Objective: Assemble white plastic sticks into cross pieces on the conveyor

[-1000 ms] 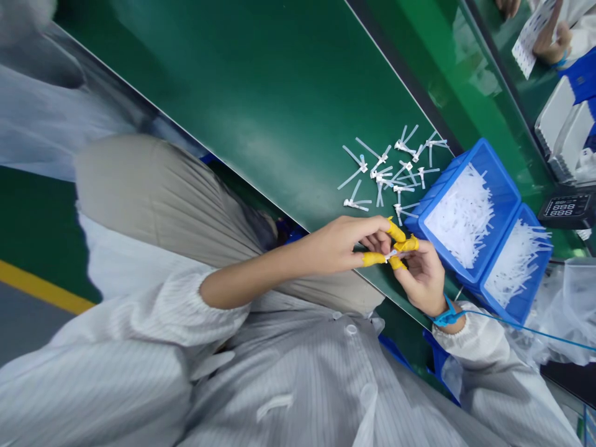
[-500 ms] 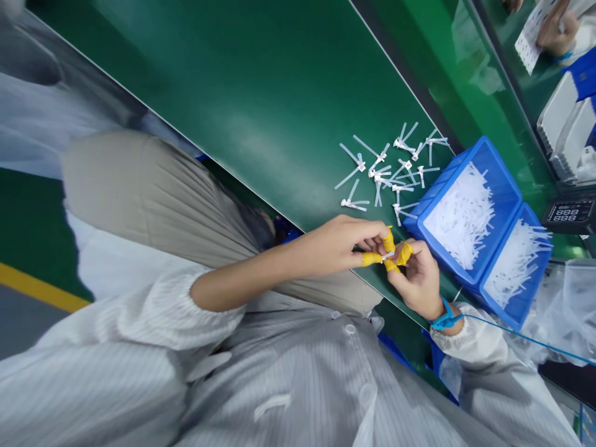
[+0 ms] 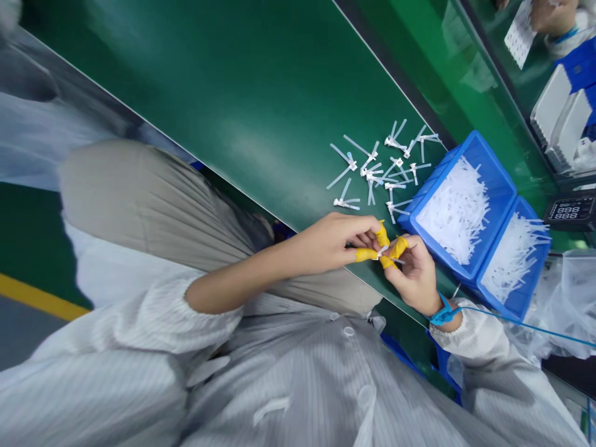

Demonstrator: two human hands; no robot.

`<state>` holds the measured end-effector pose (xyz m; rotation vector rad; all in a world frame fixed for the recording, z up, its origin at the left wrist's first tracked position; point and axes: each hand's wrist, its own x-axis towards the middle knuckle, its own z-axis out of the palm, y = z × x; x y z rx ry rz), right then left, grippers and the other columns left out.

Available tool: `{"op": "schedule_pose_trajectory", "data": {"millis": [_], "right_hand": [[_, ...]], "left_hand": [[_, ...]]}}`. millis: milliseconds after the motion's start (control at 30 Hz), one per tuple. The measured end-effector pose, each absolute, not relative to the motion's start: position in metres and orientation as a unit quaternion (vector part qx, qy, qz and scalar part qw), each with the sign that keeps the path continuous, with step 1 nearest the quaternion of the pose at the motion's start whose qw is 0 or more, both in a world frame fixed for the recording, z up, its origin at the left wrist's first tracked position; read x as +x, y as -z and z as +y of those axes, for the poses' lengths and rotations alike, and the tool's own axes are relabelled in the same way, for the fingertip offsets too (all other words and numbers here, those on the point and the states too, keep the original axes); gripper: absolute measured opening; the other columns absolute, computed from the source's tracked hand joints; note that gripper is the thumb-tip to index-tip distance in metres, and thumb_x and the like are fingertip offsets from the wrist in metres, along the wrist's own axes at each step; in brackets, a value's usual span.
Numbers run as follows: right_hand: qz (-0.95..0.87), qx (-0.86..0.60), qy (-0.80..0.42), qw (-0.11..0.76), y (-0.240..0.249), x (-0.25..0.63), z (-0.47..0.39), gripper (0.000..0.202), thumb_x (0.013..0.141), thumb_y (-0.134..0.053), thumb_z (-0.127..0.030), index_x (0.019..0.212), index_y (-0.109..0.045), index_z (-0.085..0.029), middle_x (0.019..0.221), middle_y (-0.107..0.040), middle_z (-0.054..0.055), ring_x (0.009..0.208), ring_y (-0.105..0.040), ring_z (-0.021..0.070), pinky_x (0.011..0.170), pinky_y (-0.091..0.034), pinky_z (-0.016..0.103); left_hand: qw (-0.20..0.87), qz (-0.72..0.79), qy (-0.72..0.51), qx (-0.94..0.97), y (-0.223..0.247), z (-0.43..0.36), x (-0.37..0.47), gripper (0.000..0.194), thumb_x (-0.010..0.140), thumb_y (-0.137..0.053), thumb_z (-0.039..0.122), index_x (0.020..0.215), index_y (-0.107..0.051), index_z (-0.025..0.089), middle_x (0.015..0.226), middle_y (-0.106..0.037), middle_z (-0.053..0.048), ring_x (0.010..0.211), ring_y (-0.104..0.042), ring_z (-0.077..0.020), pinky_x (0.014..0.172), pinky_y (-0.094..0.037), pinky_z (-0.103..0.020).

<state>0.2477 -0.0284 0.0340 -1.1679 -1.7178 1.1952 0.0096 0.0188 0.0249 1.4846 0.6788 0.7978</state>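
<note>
My left hand [image 3: 342,240], with yellow finger cots on thumb and forefinger, pinches a small white plastic connector [image 3: 381,252]. Close against it, my right hand [image 3: 416,273], also in yellow finger cots, is closed in a pinch at the same piece. A thin translucent tube end [image 3: 398,261] shows between its fingers. The fingers partly hide how the tube and connector meet. Beyond the hands, several white connectors with thin tubes [image 3: 371,176] lie scattered on the green table [image 3: 261,118].
Right of my hands stand a blue bin [image 3: 500,162] and a smaller blue bin [image 3: 511,308], both holding cut white tubes. A blue wrist cord [image 3: 521,324] runs off to the right. Behind a partition, a co-worker's hand [image 3: 554,17] holds a white dotted sheet [image 3: 520,36].
The view has shifted slightly, so the table items sit a little further left. Both hands keep their pinch on the connector, and more of the tube end shows at the right hand.
</note>
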Motion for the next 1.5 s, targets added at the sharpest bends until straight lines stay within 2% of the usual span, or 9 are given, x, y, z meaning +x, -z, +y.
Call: {"op": "schedule_pose_trajectory", "data": {"millis": [267, 367, 467, 567, 767, 867, 967, 1167, 1500], "right_hand": [[-0.677, -0.423, -0.452, 0.398, -0.030, 0.247, -0.030, 0.025, 0.107, -0.073, -0.031, 0.127, -0.059, -0.029, 0.104, -0.075, 0.003, 0.091, -0.076, 0.0190, 0.085, -0.068, 0.035], [-0.675, -0.424, -0.436, 0.417, -0.030, 0.248, -0.032, 0.028, 0.107, -0.074, -0.028, 0.132, -0.060, -0.029, 0.111, -0.077, 0.005, 0.099, -0.078, 0.0202, 0.092, -0.069, 0.037], [-0.685, -0.430, -0.405, 0.427, -0.031, 0.249, -0.033, 0.028, 0.106, -0.074, -0.021, 0.130, -0.063, -0.030, 0.110, -0.076, 0.005, 0.096, -0.076, 0.0203, 0.086, -0.067, 0.037], [-0.710, -0.410, -0.368, 0.439, -0.032, 0.250, -0.033, 0.026, 0.105, -0.072, -0.019, 0.126, -0.063, -0.030, 0.106, -0.074, 0.006, 0.092, -0.072, 0.0225, 0.078, -0.064, 0.040], [-0.719, -0.392, -0.340, 0.462, -0.032, 0.250, -0.031, 0.026, 0.103, -0.071, -0.018, 0.124, -0.063, -0.031, 0.103, -0.075, 0.007, 0.092, -0.074, 0.0261, 0.080, -0.065, 0.047], [-0.724, -0.392, -0.339, 0.456, -0.033, 0.251, -0.032, 0.028, 0.103, -0.071, -0.018, 0.126, -0.064, -0.032, 0.104, -0.076, 0.007, 0.093, -0.075, 0.0274, 0.081, -0.066, 0.049], [-0.735, -0.381, -0.348, 0.440, -0.034, 0.252, -0.032, 0.034, 0.102, -0.070, -0.015, 0.131, -0.065, -0.032, 0.107, -0.077, 0.008, 0.096, -0.076, 0.0285, 0.085, -0.066, 0.051], [-0.735, -0.388, -0.394, 0.392, -0.032, 0.258, -0.036, 0.045, 0.100, -0.071, -0.013, 0.140, -0.065, -0.032, 0.115, -0.075, 0.010, 0.103, -0.075, 0.0289, 0.088, -0.066, 0.050], [-0.692, -0.441, -0.447, 0.356, -0.036, 0.253, -0.034, 0.033, 0.100, -0.072, -0.013, 0.127, -0.062, -0.030, 0.105, -0.067, 0.005, 0.091, -0.067, 0.0216, 0.080, -0.058, 0.036]], "left_hand": [[0.589, 0.305, -0.356, 0.659, -0.021, 0.017, 0.010, 0.013, 0.098, -0.075, 0.016, 0.109, -0.069, 0.020, 0.109, -0.083, -0.005, 0.101, -0.084, -0.0185, 0.093, -0.067, -0.030], [0.582, 0.311, -0.369, 0.654, -0.021, 0.015, 0.012, 0.013, 0.098, -0.074, 0.017, 0.107, -0.066, 0.021, 0.107, -0.081, -0.004, 0.100, -0.083, -0.0175, 0.093, -0.067, -0.030], [0.599, 0.306, -0.386, 0.631, -0.022, 0.012, 0.012, 0.015, 0.099, -0.075, 0.020, 0.108, -0.063, 0.021, 0.106, -0.080, -0.003, 0.100, -0.083, -0.0168, 0.094, -0.067, -0.029], [0.644, 0.291, -0.389, 0.591, -0.023, 0.009, 0.012, 0.021, 0.099, -0.077, 0.022, 0.111, -0.060, 0.021, 0.107, -0.078, -0.003, 0.101, -0.082, -0.0172, 0.093, -0.067, -0.030], [0.714, 0.255, -0.457, 0.466, -0.018, 0.002, 0.016, 0.046, 0.096, -0.081, 0.018, 0.128, -0.050, 0.027, 0.125, -0.072, -0.004, 0.095, -0.082, -0.0136, 0.087, -0.068, -0.027], [0.728, 0.251, -0.420, 0.481, -0.019, 0.004, 0.015, 0.045, 0.096, -0.082, 0.017, 0.131, -0.056, 0.025, 0.124, -0.075, -0.006, 0.100, -0.082, -0.0161, 0.090, -0.068, -0.029], [0.733, 0.249, -0.357, 0.522, -0.024, 0.009, 0.011, 0.031, 0.097, -0.081, 0.019, 0.124, -0.066, 0.021, 0.114, -0.080, -0.006, 0.105, -0.082, -0.0189, 0.095, -0.068, -0.031], [0.650, 0.264, -0.360, 0.615, -0.031, 0.017, 0.005, 0.001, 0.102, -0.076, 0.020, 0.102, -0.076, 0.020, 0.102, -0.080, -0.003, 0.092, -0.079, -0.0157, 0.084, -0.064, -0.024], [0.520, 0.299, -0.374, 0.708, -0.027, 0.012, 0.006, 0.017, 0.101, -0.070, 0.005, 0.098, -0.074, 0.021, 0.097, -0.076, 0.000, 0.089, -0.073, -0.0128, 0.080, -0.053, -0.019]]}}
